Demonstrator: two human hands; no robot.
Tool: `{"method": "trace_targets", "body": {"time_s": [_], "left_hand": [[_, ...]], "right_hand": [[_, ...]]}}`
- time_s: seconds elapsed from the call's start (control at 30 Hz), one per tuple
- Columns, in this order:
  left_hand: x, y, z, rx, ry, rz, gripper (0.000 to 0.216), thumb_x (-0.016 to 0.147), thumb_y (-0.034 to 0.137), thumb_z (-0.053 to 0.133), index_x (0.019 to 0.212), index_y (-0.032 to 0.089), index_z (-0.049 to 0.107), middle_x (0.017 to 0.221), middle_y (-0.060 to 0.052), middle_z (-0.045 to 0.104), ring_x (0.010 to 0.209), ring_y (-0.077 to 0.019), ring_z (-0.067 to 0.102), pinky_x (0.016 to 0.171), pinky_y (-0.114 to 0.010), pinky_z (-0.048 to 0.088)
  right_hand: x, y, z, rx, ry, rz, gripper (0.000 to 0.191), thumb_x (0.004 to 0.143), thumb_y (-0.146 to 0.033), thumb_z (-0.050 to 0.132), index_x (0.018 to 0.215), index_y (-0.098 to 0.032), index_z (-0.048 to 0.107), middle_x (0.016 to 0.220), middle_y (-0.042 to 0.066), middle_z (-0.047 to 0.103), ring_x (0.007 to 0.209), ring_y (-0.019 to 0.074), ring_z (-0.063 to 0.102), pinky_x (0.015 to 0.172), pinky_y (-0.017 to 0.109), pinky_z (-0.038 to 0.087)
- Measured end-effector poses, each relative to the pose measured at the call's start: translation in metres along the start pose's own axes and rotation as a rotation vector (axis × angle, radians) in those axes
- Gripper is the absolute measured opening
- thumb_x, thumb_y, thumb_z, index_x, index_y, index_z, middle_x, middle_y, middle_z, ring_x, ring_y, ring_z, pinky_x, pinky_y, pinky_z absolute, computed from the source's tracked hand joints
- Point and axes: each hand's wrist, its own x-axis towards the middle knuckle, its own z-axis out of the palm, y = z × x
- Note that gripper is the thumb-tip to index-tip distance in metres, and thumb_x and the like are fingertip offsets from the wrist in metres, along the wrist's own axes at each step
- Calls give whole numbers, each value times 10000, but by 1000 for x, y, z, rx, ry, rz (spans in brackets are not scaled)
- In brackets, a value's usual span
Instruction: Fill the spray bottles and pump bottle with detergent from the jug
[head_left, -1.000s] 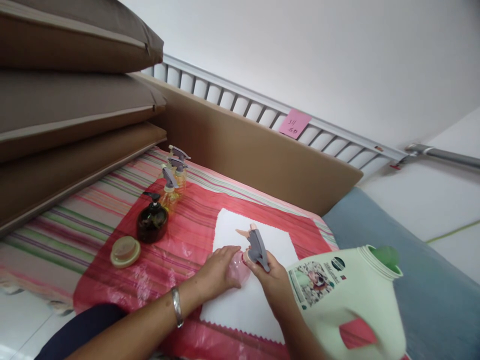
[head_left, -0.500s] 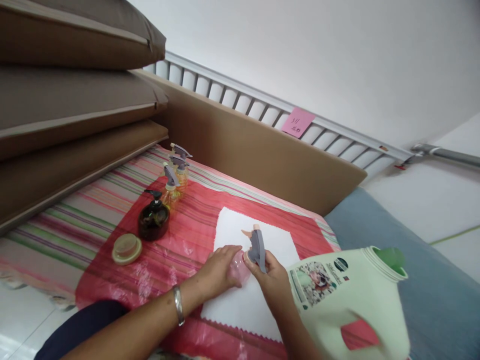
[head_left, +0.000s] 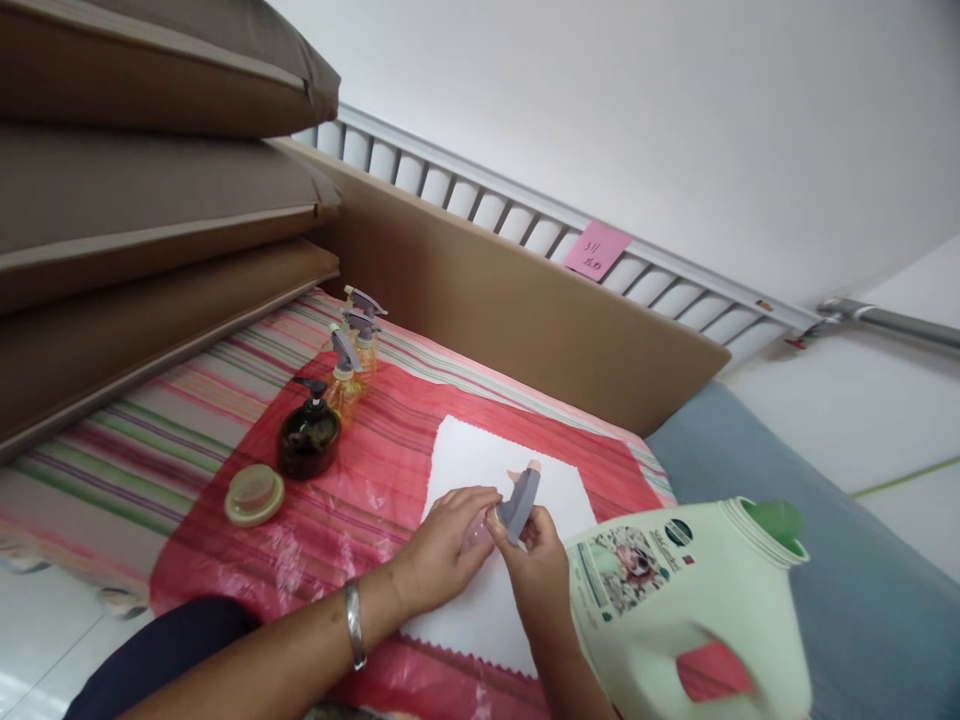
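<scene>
A: Reporting on left hand (head_left: 448,545).
B: Gripping small pink bottle (head_left: 475,533), fingers wrapped closed, holding it over white cloth (head_left: 472,462) on red sheet (head_left: 375,440).
A: Checking right hand (head_left: 538,572).
B: Pinching grey trigger sprayer (head_left: 519,503) at the bottle's neck, fingers closed on it. Working just beside green detergent jug (head_left: 675,610). Noting dark pump bottle (head_left: 306,447) well apart, leftward.

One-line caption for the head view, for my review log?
Left hand grips a small pink bottle over a white cloth while right hand holds its grey trigger sprayer.
</scene>
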Motion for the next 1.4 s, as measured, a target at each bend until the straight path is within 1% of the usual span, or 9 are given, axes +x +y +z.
{"method": "trace_targets", "body": {"time_s": [0.13,0.33,0.43,0.7,0.9,1.03,1.1,1.27,1.4], "left_hand": [[2,6,-3,-40,-15,58,448,825,145,461,1268,211,428,1237,-78,544,1148,-186,476,1003,-350,358],[5,-1,0,-55,-9,60,414,816,112,467,1216,220,484,1177,-61,579,1092,-179,502,970,-335,375],[6,-4,1,-69,-2,44,386,814,114,487,1182,225,517,1137,-51,596,1071,-177,513,957,-329,381],[8,-5,0,-101,0,-8,372,821,139,516,1174,255,531,1128,-43,608,1068,-191,519,946,-347,390],[5,-5,3,-68,11,27,422,827,137,504,1229,261,473,1182,-45,574,1098,-189,494,974,-360,368],[4,-5,3,-60,11,30,420,814,165,541,1218,257,474,1173,-50,573,1097,-197,491,970,-365,372],[4,-5,4,-57,17,20,411,813,164,543,1208,258,480,1165,-50,576,1094,-198,491,968,-369,374],[5,-2,3,-81,0,26,413,826,151,520,1220,262,469,1202,-47,562,1119,-192,482,988,-367,363],[6,-3,3,-84,13,1,429,808,129,530,1214,257,478,1211,-64,546,1140,-204,470,1005,-386,355]], "right_hand": [[-5,0,2,8,17,-16,291,728,-413,627,910,-209,528,903,34,609,868,212,560,779,333,455],[-11,-4,2,32,-8,-22,287,761,-394,602,970,-210,534,871,26,616,916,214,551,802,326,445],[-12,-7,-1,45,-22,-18,326,751,-389,614,1015,-208,550,916,39,635,942,224,557,828,340,442],[-6,-14,-13,178,-192,-30,359,776,-372,575,1098,-212,578,1117,70,620,1042,232,555,911,360,427],[-3,-7,-12,128,-125,-30,306,734,-381,599,984,-206,629,1000,68,670,968,249,588,852,365,463],[-2,2,-8,125,-106,2,292,725,-376,623,949,-189,606,941,68,678,910,243,611,829,382,476],[-2,5,-8,132,-114,11,305,733,-373,622,967,-181,587,965,79,672,912,244,614,837,399,475],[-4,5,-10,168,-162,0,360,774,-364,583,1090,-195,553,1144,82,616,1071,240,552,941,405,420],[-4,6,-7,169,-133,26,313,768,-364,594,1030,-192,583,1033,67,656,1000,249,582,909,427,431]]}}
